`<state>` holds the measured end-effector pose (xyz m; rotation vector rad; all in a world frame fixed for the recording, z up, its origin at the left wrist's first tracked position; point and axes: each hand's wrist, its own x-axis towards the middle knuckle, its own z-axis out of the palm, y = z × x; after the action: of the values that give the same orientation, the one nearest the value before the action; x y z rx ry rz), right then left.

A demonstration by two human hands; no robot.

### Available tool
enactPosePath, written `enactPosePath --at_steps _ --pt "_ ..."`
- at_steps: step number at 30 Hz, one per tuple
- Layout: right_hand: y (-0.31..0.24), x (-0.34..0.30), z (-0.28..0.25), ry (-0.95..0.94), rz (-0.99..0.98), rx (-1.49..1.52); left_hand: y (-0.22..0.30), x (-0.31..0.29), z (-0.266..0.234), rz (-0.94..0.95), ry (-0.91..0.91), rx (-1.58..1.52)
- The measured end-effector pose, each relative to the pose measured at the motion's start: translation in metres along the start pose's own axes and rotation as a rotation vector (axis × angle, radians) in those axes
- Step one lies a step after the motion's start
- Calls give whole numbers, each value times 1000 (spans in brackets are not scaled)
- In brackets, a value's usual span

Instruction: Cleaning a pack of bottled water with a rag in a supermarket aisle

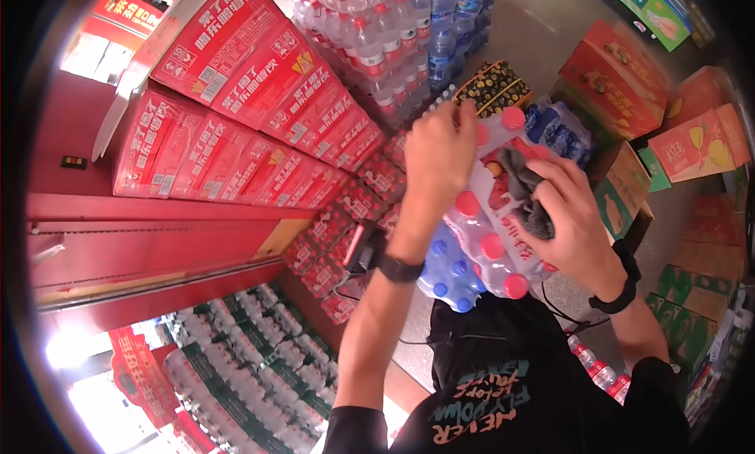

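In front of my body stands a shrink-wrapped pack of clear bottles with pink caps [492, 246], a white and red printed strip running across its top. My right hand [578, 210] is closed on a crumpled dark grey cloth [538, 215], which lies against the top of this pack. My left hand [442, 149] is at the pack's far left corner, fingers bent and pressed together; what they pinch, if anything, is hidden. Below the pink caps, closer to me, a pack of blue-capped bottles [451, 274] shows.
Red cartons [236, 139] are stacked on the left, with wrapped packs of red cans [322, 253] beside them. Tall stacks of wrapped bottles [385, 45] stand ahead. A black and yellow patterned bag [494, 88] sits beyond the pack. Open cardboard boxes [617, 80] line the right.
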<state>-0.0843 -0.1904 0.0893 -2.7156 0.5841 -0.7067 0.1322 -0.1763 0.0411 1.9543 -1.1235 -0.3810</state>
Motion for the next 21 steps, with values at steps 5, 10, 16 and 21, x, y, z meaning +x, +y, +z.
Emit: enactPosePath --at_steps 5,10,16,21 --pt "-13 16 16 30 143 -76 -11 -2 -3 86 6 -89" --pt "-18 30 30 122 182 -120 -18 0 -2 136 -1 -91" --pt "-40 11 38 95 162 -119 -21 3 -2 144 -41 -106" --pt "-78 -34 30 84 95 -113 -11 -2 -6 151 -52 -149"
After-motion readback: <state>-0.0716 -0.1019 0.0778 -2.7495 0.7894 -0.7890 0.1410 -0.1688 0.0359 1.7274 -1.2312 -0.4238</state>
